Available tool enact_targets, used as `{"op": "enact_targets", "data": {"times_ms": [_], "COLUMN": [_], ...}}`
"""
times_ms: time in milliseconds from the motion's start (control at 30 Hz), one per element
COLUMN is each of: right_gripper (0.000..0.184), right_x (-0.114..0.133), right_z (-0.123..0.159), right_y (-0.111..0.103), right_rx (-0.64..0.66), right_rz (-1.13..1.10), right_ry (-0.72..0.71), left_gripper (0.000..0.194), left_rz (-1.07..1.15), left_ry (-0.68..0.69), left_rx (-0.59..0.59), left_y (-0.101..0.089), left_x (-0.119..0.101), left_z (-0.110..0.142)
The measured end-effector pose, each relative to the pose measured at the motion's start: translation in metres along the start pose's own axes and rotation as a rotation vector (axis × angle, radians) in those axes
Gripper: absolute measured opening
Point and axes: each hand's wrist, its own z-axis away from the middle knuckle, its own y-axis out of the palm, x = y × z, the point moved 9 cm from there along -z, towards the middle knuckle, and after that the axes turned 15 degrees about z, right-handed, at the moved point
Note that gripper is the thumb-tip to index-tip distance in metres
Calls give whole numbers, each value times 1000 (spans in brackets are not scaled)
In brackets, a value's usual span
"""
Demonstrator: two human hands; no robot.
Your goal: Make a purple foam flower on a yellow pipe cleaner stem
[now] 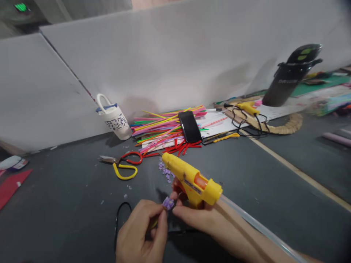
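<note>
My left hand (144, 232) is closed, thumb and forefinger pinching a small purple flower cluster (168, 203). In my right hand (192, 215) is a yellow hot glue gun (189, 175), its nozzle pointing up and to the left. A long clear glue stick (255, 224) runs out of its back end over my forearm. The right fingertips are close beside the flower cluster; whether they touch it I cannot tell. Just beyond the gun, small purple pieces (166, 171) lie scattered on the dark table (71, 204).
Scissors (120, 162) with red and yellow handles lie to the left. Behind are colourful pipe cleaners (156, 126), a black phone (189, 126), a white cup (116, 120) and a second yellow glue gun (249, 107). A black tumbler (287, 78) stands at the back right.
</note>
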Motion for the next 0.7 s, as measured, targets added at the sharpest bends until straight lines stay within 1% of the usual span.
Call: {"op": "enact_targets", "data": {"times_ms": [67,133,233,300,367,467,533,600,700], "right_gripper": [25,20,13,13,13,12,12,14,19], "right_x": [0,1,2,3,3,2,1,4,14], "right_z": [1,1,1,1,1,1,1,1,5], "right_y": [1,0,-3,-4,-3,-2,-1,-2,-5], "right_rx": [13,-5,-51,-66,-55,-22,-8,-42,-87], "right_rz": [36,103,196,214,200,158,172,243,311], "right_ry": [-43,-92,-141,-165,-187,-201,-215,-264,-331], "left_gripper": [14,14,15,17,19,17,15,14,18], "left_rz": [-54,-104,-134,-106,-50,52,126,185,232], "left_ry": [46,85,94,87,58,-34,-93,-118,-110], "left_rx": [3,12,30,36,29,3,-5,8,63], "left_y": [0,0,2,3,4,4,3,2,1], "left_x": [-4,-8,-9,-10,-9,-2,3,6,6], "left_z": [1,2,3,4,4,3,2,-1,-5]}}
